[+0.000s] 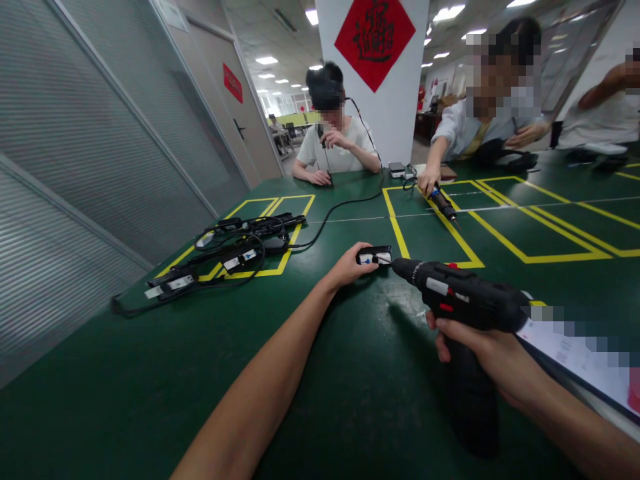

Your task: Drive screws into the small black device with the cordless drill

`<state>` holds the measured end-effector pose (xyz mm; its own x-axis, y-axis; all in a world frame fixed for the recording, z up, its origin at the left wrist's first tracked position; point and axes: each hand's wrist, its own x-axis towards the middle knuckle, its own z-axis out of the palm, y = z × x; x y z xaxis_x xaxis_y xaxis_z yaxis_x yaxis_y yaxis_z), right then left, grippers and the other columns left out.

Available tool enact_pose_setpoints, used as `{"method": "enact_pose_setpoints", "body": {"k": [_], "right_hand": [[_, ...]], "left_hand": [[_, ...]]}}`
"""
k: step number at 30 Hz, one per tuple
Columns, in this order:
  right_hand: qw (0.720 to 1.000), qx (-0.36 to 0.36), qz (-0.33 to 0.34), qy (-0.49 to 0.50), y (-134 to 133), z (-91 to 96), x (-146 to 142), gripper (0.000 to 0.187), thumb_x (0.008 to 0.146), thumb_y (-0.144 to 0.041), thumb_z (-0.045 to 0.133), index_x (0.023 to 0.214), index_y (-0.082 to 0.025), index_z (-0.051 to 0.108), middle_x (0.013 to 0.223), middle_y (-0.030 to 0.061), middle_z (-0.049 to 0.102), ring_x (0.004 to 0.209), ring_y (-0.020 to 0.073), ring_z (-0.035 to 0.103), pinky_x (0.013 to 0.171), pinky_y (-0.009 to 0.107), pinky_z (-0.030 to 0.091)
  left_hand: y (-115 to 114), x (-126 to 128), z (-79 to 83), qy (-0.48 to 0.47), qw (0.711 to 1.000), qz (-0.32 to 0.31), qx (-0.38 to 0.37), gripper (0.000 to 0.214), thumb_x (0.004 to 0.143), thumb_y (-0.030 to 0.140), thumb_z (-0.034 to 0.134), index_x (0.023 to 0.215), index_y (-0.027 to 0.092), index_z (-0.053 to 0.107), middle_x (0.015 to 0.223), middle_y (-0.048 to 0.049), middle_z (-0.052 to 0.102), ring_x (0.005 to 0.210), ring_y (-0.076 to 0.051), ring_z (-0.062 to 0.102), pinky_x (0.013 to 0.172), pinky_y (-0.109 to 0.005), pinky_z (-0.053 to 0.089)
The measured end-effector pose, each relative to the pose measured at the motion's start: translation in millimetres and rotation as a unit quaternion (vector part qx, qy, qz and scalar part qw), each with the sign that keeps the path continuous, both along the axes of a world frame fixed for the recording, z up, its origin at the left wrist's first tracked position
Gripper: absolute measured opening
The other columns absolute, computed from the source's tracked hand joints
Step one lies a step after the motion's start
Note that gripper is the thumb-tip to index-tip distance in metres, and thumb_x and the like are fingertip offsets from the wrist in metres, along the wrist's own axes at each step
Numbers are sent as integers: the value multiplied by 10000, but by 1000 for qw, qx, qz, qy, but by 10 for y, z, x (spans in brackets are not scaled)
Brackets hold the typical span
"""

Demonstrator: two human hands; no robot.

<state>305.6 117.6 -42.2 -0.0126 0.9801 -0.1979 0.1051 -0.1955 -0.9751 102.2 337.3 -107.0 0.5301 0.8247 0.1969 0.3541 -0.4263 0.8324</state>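
Note:
A black cordless drill is gripped around its handle by my right hand, its chuck pointing left. My left hand holds a small black rectangular case with a white inside on the green table. A thin bit runs from the chuck to the right part of the case; whether its tip touches a screw is too small to tell. My left fingers wrap around the case's left end, and the thumb lies along its near side.
Black cables and power strips lie at the left. A seated person faces me across the table. Another person's hand holds a dark screwdriver-like tool at the right. Yellow tape outlines mark the table. A white sheet lies beside my right forearm.

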Motion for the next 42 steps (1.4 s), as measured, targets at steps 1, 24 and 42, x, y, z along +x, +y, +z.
{"method": "enact_pose_setpoints", "body": {"k": [1,24,42], "right_hand": [[1000,3,1,3,-2,1,0,215,842,-373,526,885,-181,614,585,-2,607,636,186,563,645,311,385],[1000,10,12,2,-20,-11,5,220,870,-368,493,922,-186,605,592,-9,602,637,179,546,658,315,366],[1000,11,6,11,-14,-15,-2,218,868,-364,503,912,-175,601,600,-1,605,634,180,557,658,320,377]], "left_hand": [[2,1,-3,-1,1000,1,-1,526,664,328,657,1134,167,483,952,-39,588,786,-136,560,704,-256,446],[6,-8,-6,-2,1000,4,8,532,667,340,662,1139,171,486,961,-45,583,787,-136,558,704,-256,449],[0,-7,-1,-7,1000,0,9,529,668,321,662,1141,162,486,938,-44,583,769,-130,553,699,-254,446]]}}
